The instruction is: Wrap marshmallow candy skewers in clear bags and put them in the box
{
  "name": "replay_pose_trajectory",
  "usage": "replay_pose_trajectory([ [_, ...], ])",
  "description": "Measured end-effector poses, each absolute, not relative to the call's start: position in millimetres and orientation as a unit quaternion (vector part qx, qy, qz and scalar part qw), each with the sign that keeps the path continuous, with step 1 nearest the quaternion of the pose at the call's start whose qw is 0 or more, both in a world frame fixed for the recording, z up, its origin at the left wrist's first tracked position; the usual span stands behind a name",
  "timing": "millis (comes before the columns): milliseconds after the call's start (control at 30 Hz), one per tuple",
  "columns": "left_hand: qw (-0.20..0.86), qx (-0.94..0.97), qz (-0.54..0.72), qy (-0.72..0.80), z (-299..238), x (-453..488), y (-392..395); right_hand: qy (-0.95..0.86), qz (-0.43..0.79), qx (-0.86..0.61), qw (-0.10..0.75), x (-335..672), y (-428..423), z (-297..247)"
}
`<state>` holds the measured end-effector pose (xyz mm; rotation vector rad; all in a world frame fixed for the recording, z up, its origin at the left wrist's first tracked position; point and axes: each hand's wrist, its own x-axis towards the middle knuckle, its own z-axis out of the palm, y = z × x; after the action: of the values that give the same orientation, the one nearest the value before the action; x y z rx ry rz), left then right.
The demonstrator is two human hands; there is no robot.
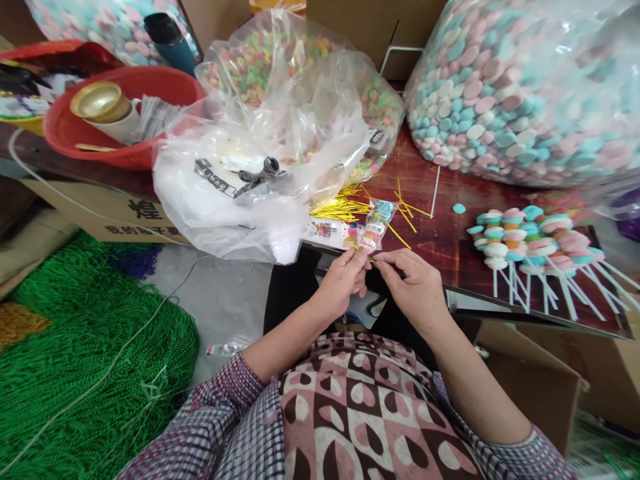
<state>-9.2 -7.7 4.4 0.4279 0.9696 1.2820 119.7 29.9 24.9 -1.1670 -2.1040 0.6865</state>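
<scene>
Plainly, the bench (450, 240) bears a big marshmallow bag (515, 107) at its far side; by its near edge, the left hand (345, 277) has its grip closed round the wrapped candy (376, 223), which juts beyond it, the right hand (413, 280) pinching a gold tie (374, 261).

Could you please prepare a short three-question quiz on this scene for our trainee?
1. Which hand holds the clear-plastic-wrapped stack of pastel candies?
2. True or false: thin, shiny gold strips lie on the glossy dark-red table.
3. What colour is the lone round candy on the table: A) yellow, B) light blue, or C) purple?

Key: 1. The left hand. 2. True. 3. B.
</scene>
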Motion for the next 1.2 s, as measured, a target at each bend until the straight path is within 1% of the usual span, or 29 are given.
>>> replay_pose_trajectory([
  [100, 0.728, 0.174, 0.547, 0.374, 9.6, -10.1, -9.2, -0.754, 0.29, -0.484, 0.336, 120.4, 28.8, 24.5],
  [167, 0.773, 0.159, 0.522, 0.323, 13.0, -11.7, -10.6, -0.699, 0.364, -0.509, 0.346, 120.8, 27.5, 23.9],
  [233, 0.811, 0.145, 0.496, 0.273, 16.0, -14.2, -12.4, -0.635, 0.466, -0.508, 0.349, 122.4, 27.0, 24.0],
  [300, 0.844, 0.132, 0.464, 0.233, 18.4, -17.2, -14.4, -0.585, 0.55, -0.481, 0.353, 125.9, 27.6, 25.6],
  [367, 0.876, 0.124, 0.421, 0.199, 20.1, -19.6, -16.5, -0.568, 0.607, -0.436, 0.344, 130.6, 28.8, 27.4],
  [467, 0.904, 0.116, 0.381, 0.156, 20.8, -19.8, -18.6, -0.569, 0.662, -0.375, 0.313, 135.6, 29.5, 24.9],
  [500, 0.906, 0.112, 0.381, 0.146, 20.6, -18.9, -18.8, -0.565, 0.668, -0.369, 0.315, 135.7, 29.1, 21.8],
  [533, 0.906, 0.107, 0.385, 0.142, 20.3, -17.7, -18.7, -0.556, 0.665, -0.372, 0.332, 134.9, 28.5, 17.6],
  [600, 0.897, 0.097, 0.405, 0.15, 19.4, -14.4, -17.6, -0.533, 0.634, -0.4, 0.393, 131.4, 26.5, 8.5],
  [700, 0.863, 0.095, 0.454, 0.2, 18.2, -9.2, -14.2, -0.564, 0.511, -0.458, 0.46, 125.3, 23.3, 2.0],
  [800, 0.815, 0.111, 0.503, 0.265, 16.9, -4.7, -9.8, -0.669, 0.339, -0.47, 0.465, 122.8, 21.6, 8.7],
  [867, 0.784, 0.129, 0.524, 0.307, 15.3, -2.1, -7.2, -0.713, 0.268, -0.455, 0.46, 123.0, 21.6, 15.3],
  [933, 0.752, 0.153, 0.538, 0.349, 13.0, 0.0, -5.5, -0.726, 0.262, -0.449, 0.45, 123.7, 22.1, 19.3],
  [1100, 0.693, 0.221, 0.55, 0.409, 5.5, 1.3, -6.7, -0.693, 0.374, -0.484, 0.381, 123.7, 21.1, 18.1],
  [1200, 0.677, 0.253, 0.544, 0.427, 2.7, 0.4, -9.1, -0.68, 0.382, -0.51, 0.363, 122.3, 19.1, 21.6],
])
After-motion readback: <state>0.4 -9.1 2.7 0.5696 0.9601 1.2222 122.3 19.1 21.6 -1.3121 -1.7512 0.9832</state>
